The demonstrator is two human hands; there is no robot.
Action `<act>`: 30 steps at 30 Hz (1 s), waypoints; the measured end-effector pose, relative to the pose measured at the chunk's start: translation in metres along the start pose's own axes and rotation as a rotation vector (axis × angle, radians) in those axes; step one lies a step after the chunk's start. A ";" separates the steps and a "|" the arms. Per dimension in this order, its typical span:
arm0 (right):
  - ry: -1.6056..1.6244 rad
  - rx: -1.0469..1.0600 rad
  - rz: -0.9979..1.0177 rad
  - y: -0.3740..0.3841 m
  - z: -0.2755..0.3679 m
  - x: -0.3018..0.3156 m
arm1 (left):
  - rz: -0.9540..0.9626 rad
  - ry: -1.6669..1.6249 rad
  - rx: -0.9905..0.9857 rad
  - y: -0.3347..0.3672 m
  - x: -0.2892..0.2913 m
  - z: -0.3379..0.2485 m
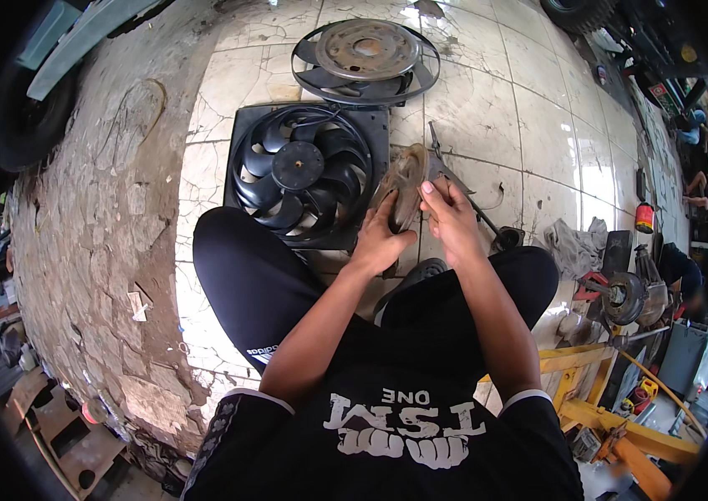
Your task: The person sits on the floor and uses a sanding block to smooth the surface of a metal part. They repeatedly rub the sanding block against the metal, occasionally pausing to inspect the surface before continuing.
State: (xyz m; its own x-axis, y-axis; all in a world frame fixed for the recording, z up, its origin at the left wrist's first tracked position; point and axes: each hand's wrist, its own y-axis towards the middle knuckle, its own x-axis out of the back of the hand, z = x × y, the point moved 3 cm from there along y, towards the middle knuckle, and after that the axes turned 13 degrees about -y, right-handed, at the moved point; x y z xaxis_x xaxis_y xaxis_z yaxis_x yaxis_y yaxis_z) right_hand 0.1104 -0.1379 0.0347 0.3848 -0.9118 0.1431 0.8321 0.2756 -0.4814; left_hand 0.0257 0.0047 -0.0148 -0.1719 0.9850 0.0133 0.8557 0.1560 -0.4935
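A rusty, brown, round metal part point(406, 177) stands tilted between my hands, right of a black radiator fan point(341, 174) in a square shroud. My left hand point(380, 240) grips the part's near left side, with fingers and thumb around its edge. My right hand point(454, 224) is closed at the part's right side, thumb raised and fingers curled. Its fingers pinch a small brown flat piece whose kind I cannot make out. The lower edge of the rusty part is hidden behind my fingers.
Beyond the fan, a rusty steel disc point(354, 50) lies on another black fan with a ring. A long dark metal rod point(477, 209) lies to the right. Further right are a grey rag point(575, 248), a red can point(644, 218) and a yellow metal frame point(596, 409).
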 end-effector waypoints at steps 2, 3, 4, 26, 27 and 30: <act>-0.056 0.003 -0.037 -0.002 0.001 0.001 | 0.039 0.031 0.016 -0.002 -0.004 0.000; -0.144 0.136 -0.102 0.006 0.008 0.006 | 0.038 0.015 -0.021 0.004 -0.008 -0.007; -0.200 0.243 -0.151 0.010 0.000 0.004 | 0.031 0.026 -0.024 0.000 -0.009 -0.006; -0.423 0.352 -0.159 0.005 0.005 -0.036 | -0.017 -0.033 -0.153 -0.005 0.019 0.011; -0.441 0.355 -0.191 0.017 0.008 -0.035 | -0.024 -0.071 -0.155 -0.003 0.020 0.013; -0.355 0.345 -0.253 0.040 0.018 -0.039 | -0.045 -0.150 -0.164 0.004 0.022 0.018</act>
State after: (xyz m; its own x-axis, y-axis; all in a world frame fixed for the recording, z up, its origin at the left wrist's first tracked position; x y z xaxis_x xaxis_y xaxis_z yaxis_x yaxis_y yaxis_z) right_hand 0.1355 -0.0857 0.0250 0.2169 -0.8205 0.5290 0.9757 0.1993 -0.0910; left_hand 0.0162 0.0258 -0.0323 -0.2722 0.9566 -0.1037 0.9113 0.2217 -0.3469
